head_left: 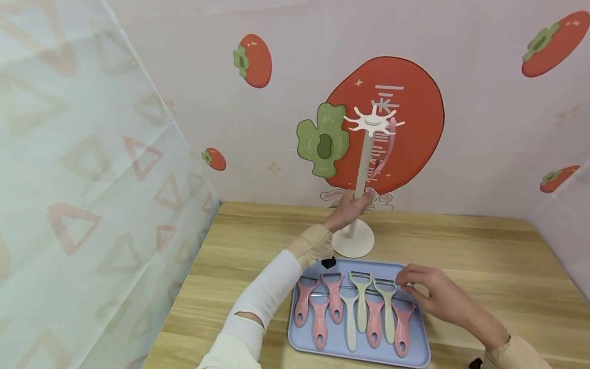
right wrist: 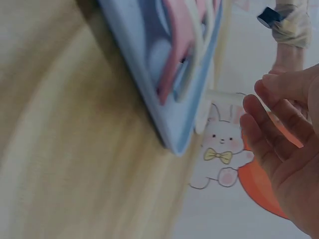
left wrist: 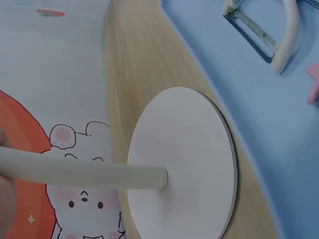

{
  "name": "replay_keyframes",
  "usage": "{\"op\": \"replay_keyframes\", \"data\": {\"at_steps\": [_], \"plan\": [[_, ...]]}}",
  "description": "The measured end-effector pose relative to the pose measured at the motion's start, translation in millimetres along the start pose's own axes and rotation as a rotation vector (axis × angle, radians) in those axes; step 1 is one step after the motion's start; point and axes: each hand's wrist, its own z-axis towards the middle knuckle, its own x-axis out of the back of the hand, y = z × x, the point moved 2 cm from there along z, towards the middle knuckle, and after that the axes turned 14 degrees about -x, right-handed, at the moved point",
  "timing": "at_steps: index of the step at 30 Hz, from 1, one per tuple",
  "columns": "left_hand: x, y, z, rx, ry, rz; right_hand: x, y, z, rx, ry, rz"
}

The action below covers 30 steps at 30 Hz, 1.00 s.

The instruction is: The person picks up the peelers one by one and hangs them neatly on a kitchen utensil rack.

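Wooden tabletop point(head_left: 484, 246), persimmon-print walls all round, and a white hanging stand point(head_left: 364, 169) upright at twelve o'clock with one pink peeler point(head_left: 389, 148) dangling off its hooked crown. Left hand point(head_left: 346, 209) is curled round the pole low down, steadying it; the left wrist view shows the pole point(left wrist: 84, 174) running into the round base point(left wrist: 184, 164), which sits just beside the blue tray point(head_left: 415, 353). On that tray lie pink and green peelers in a row, handles pointing to six o'clock, blades to twelve. Right hand point(head_left: 428, 292) hovers at the tray's three o'clock end, fingertips touching the blade end of the outermost pink peeler point(head_left: 403, 325), fingers loosely bent, not clearly clamped. That hand is the nearer one. The right wrist view is blurred and shows only a relaxed palm point(right wrist: 289, 139).
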Motion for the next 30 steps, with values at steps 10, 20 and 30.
{"op": "replay_keyframes", "data": {"at_steps": [10,20,30], "plan": [[-2.2,-2.6,-1.4,-0.028,0.055,-0.013,-15.6,-0.6,-22.2,-0.056,-0.167,-0.127],[-5.1,-2.8,-1.3,-0.053,0.071,0.001,-27.1,-0.7,-34.2,0.016,-0.159,-0.207],[-4.6,-2.5,-3.5,-0.039,0.082,0.001,-33.8,-0.7,-38.1,-0.040,-0.191,-0.219]]}}
